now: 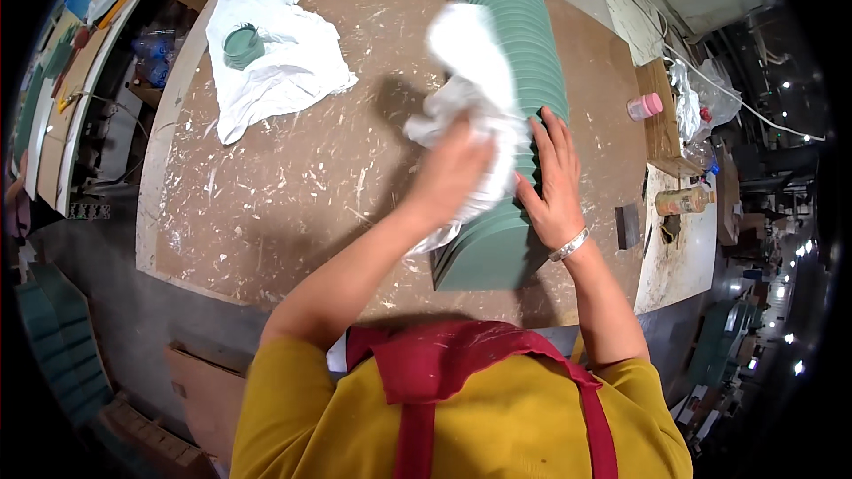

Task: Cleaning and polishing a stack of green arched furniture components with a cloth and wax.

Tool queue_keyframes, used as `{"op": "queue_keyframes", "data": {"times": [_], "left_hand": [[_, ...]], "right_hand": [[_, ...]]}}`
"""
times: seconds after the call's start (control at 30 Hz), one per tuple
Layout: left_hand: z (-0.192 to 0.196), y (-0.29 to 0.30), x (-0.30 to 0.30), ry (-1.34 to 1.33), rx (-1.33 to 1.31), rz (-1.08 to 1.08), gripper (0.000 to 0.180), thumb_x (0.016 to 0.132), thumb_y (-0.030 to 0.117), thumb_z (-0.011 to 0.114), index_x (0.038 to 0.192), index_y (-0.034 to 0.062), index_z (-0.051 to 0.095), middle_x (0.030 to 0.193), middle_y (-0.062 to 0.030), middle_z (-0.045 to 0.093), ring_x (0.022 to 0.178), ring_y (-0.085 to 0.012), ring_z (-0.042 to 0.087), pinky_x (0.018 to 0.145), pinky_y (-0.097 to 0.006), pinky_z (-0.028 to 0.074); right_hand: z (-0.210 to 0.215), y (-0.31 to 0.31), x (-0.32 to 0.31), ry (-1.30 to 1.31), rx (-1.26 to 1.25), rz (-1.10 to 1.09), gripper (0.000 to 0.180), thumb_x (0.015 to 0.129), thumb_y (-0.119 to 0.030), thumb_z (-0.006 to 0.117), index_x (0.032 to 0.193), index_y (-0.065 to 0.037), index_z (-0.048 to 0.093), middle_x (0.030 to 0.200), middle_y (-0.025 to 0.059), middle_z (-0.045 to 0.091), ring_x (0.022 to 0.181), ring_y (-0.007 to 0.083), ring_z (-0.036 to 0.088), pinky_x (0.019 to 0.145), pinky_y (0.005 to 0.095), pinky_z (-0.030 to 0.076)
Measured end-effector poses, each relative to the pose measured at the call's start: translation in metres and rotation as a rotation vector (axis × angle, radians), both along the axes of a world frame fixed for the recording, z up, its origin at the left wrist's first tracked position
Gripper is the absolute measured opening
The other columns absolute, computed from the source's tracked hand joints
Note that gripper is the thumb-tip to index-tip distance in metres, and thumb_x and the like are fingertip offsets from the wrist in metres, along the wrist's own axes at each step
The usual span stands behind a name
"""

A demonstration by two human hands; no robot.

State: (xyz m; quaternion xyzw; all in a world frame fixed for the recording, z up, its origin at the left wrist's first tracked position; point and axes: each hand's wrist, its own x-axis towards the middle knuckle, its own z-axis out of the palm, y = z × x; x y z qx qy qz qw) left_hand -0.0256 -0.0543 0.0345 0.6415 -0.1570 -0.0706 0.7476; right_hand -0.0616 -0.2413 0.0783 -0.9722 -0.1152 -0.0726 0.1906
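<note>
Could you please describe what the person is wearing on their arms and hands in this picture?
Both forearms are bare, with no gloves on the left hand or the right hand. The right wrist carries a silver-coloured bracelet. Short mustard-yellow sleeves end above the elbows, under a dark red apron with straps, flecked with pale specks.

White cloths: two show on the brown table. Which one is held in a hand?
The bunched white cloth gripped by the left hand over the green stack; the other cloth lies spread flat, untouched.
</note>
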Motion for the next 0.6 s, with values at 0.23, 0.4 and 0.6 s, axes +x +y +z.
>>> {"op": "queue_keyframes", "data": {"times": [0.23, 0.4, 0.6], "left_hand": [[-0.053, -0.028, 0.004, 0.006, -0.011, 0.124, 0.046, 0.102, 0.023, 0.044, 0.142, 0.0011, 0.042, 0.149, -0.02, 0.037, 0.136, -0.0275, 0.037, 0.112, -0.036, 0.027], [-0.031, 0.009, 0.01, 0.36, -0.08, 0.068, 0.035, 0.1, 0.014, 0.045, 0.13, -0.0027, 0.053, 0.118, -0.0162, 0.061, 0.107, -0.0233, 0.057, 0.094, -0.03, 0.042], [0.011, -0.061, 0.107, -0.535, 0.533, 0.277, 0.05, 0.097, 0.029, 0.05, 0.139, 0.0026, 0.045, 0.148, -0.0183, 0.038, 0.138, -0.0366, 0.032, 0.108, -0.051, 0.028]], "right_hand": [[0.001, -0.002, -0.004, 0.009, 0.041, -0.015, 0.072, 0.086, -0.037, 0.062, 0.143, 0.0, 0.038, 0.154, 0.0205, 0.029, 0.143, 0.0414, 0.022, 0.115, 0.0504, 0.017], [0.008, 0.003, -0.002, -0.003, 0.009, -0.014, 0.072, 0.087, -0.039, 0.062, 0.144, -0.002, 0.039, 0.155, 0.018, 0.029, 0.143, 0.0405, 0.023, 0.116, 0.0495, 0.017], [0.011, 0.006, 0.0, 0.023, 0.043, -0.029, 0.071, 0.086, -0.037, 0.063, 0.144, -0.002, 0.039, 0.155, 0.0174, 0.03, 0.144, 0.0402, 0.022, 0.116, 0.0492, 0.018]]}}
